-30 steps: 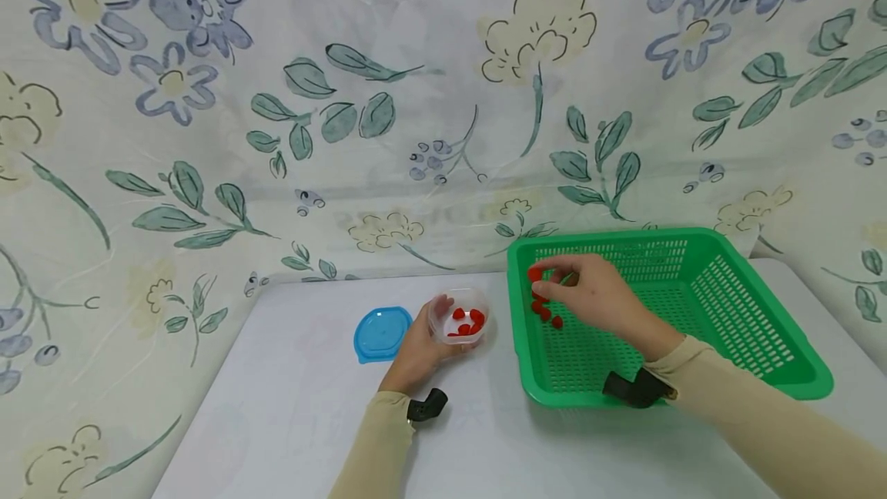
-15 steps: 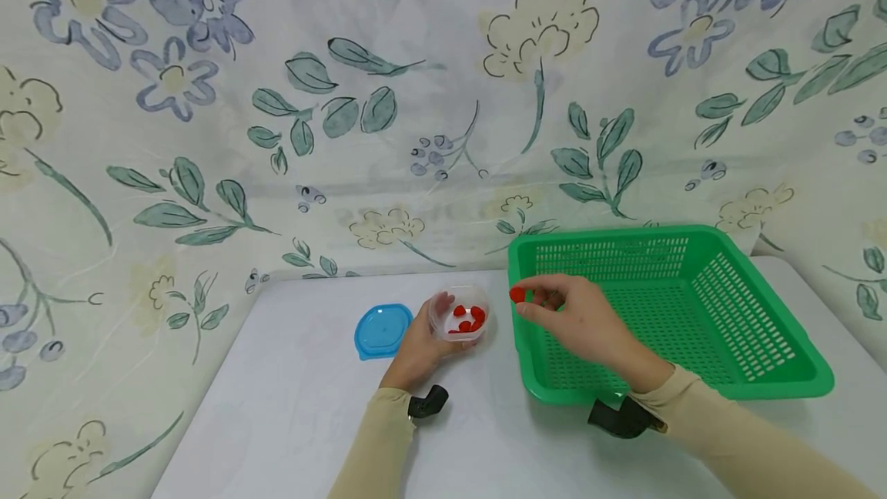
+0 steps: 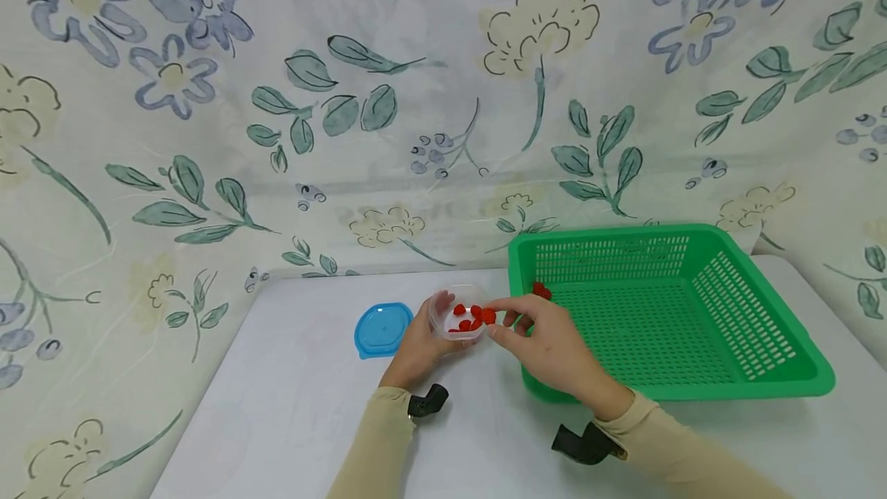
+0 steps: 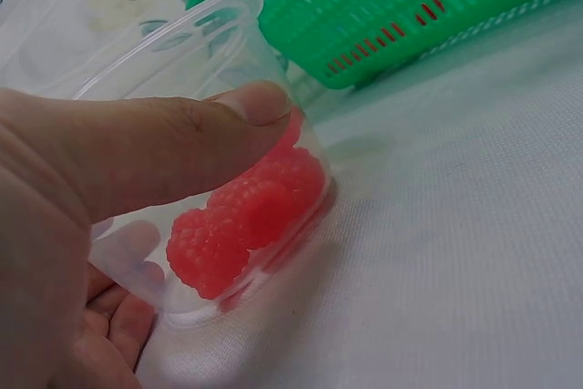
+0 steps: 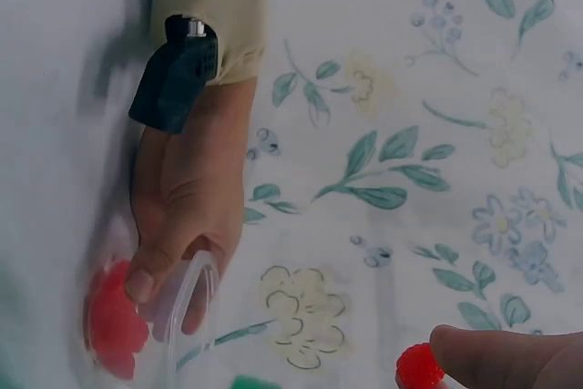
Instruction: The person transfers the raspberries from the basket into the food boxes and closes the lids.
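My left hand grips a small clear plastic container, thumb along the near side and fingers round the far side. Several red raspberries lie at its bottom. My right hand pinches one raspberry between thumb and fingertips, right at the container's right rim in the head view. To the right stands a green plastic basket, with a few raspberries visible in its back left corner. The right forearm and hand overlap the basket's left side and hide part of its floor.
A blue lid lies on the white table just left of my left hand. Behind the table hangs a floral cloth. Each wrist carries a black camera mount.
My right hand has carried a raspberry from the basket's left side leftward over its rim to the container. The left hand and container have stayed in place.
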Available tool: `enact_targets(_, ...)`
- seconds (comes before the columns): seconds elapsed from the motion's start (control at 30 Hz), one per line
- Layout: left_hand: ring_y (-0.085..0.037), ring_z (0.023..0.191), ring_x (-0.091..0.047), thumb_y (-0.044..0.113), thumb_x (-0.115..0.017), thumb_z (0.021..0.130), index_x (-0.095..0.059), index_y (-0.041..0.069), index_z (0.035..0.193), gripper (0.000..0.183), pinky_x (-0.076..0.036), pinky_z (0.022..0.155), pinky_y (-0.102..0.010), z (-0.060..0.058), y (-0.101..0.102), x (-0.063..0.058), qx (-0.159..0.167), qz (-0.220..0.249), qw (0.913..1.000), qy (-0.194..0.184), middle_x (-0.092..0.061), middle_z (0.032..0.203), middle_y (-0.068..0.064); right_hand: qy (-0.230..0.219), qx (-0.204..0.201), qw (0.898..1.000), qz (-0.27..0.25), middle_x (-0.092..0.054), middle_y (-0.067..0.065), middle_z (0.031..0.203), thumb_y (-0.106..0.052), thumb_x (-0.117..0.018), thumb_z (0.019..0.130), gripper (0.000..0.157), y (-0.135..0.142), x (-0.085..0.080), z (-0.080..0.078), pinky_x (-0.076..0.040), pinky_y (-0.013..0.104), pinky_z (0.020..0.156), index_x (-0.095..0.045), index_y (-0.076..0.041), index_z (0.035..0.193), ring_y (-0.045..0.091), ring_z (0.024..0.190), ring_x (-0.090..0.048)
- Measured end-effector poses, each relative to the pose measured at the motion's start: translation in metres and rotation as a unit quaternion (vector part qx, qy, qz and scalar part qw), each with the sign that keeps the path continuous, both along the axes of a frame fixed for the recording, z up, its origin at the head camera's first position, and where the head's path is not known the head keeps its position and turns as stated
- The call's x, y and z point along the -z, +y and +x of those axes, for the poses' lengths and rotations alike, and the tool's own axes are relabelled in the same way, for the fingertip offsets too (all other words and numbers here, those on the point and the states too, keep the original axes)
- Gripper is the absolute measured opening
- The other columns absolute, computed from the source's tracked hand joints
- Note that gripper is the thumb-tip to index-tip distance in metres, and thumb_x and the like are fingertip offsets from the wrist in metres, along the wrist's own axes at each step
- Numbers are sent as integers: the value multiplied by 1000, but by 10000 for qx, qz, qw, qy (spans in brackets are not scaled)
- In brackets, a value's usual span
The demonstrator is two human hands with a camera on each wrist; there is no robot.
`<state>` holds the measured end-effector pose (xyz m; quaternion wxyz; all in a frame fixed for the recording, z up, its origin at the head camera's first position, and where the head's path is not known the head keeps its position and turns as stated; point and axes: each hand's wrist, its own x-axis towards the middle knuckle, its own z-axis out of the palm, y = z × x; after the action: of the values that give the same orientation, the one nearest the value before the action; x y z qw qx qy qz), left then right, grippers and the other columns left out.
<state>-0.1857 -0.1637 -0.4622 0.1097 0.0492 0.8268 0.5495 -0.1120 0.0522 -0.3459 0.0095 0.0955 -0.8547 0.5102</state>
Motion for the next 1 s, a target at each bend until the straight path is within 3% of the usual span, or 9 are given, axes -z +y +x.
enact_targets(0.53,-31,141,-39,17,-88,77,-37,16,154,93,-39,110,-58,-4,-1,3,30,-93,9998,150,-48,152,-3,838,362,9956,-210,-58,-4,79,-6,-76,87,22,-46,21,-1,-46,23,58,-76,-5,108,11,67,-51)
enact_targets(0.8,-31,143,-38,9,-84,79,-36,12,154,89,-36,113,-56,-5,-3,3,146,133,9995,238,-46,153,-5,939,616,9933,-254,-58,0,82,-3,-69,89,19,-66,30,-4,-47,22,60,-73,-3,108,15,70,-54)
enact_targets(1.0,-33,144,-37,4,-82,80,-35,10,154,88,-33,114,-56,-4,-3,1,189,95,9992,341,-46,153,-7,862,891,9917,-330,-60,2,81,-2,-69,88,19,-75,48,-10,-46,24,61,-73,-1,106,16,70,-53)
